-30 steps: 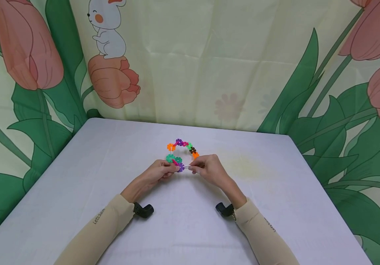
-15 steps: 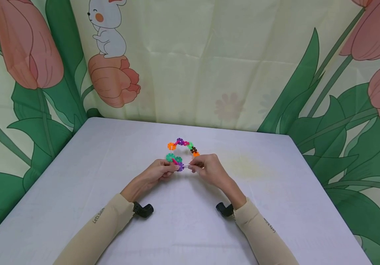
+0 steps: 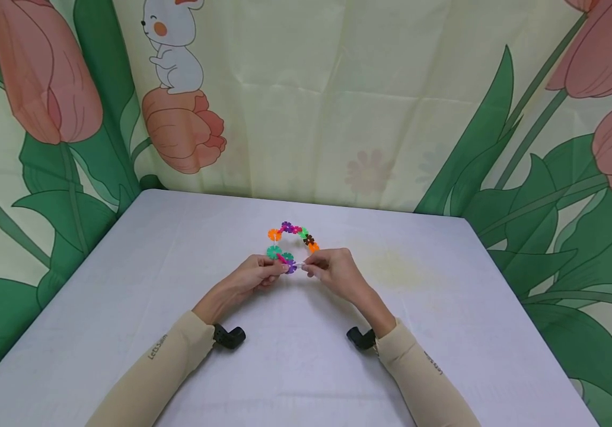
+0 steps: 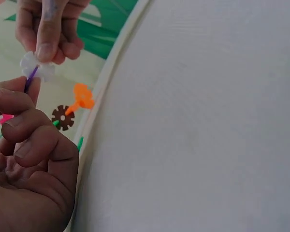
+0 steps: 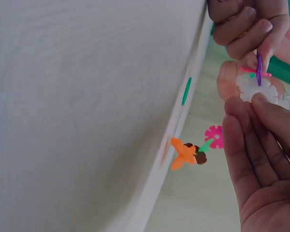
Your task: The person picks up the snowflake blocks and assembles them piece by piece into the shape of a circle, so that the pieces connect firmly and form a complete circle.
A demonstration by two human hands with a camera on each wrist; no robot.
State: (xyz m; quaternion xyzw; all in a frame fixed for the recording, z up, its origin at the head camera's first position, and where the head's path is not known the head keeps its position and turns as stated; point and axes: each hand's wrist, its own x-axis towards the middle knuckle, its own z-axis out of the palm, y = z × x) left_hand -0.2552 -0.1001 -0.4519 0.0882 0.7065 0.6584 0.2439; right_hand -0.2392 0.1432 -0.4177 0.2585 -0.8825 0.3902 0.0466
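A chain of notched plastic snowflake discs curves in an arc above the table. My left hand (image 3: 255,274) pinches a purple disc (image 3: 292,267) at the near end between thumb and finger. The right hand (image 3: 336,271) pinches a white, translucent disc (image 4: 47,72), and the purple one meets its edge in both wrist views. From the purple disc the chain runs through pink and green discs (image 3: 273,252), an orange disc (image 3: 274,235), another purple disc (image 3: 286,226), pink, light green and brown discs, to an orange end disc (image 3: 314,247) beside my right hand. How deep the notches interlock is unclear.
A white-covered table (image 3: 204,225) lies beneath both hands, with a faint yellowish stain (image 3: 399,267) to the right. Behind it hangs a curtain (image 3: 295,118) printed with tulips and a rabbit. Black wrist cameras (image 3: 229,337) sit at both cuffs.
Both hands keep their pinch on the purple and white discs. The chain has risen slightly in the head view and shifted a little left, with the left hand moving slightly upward.
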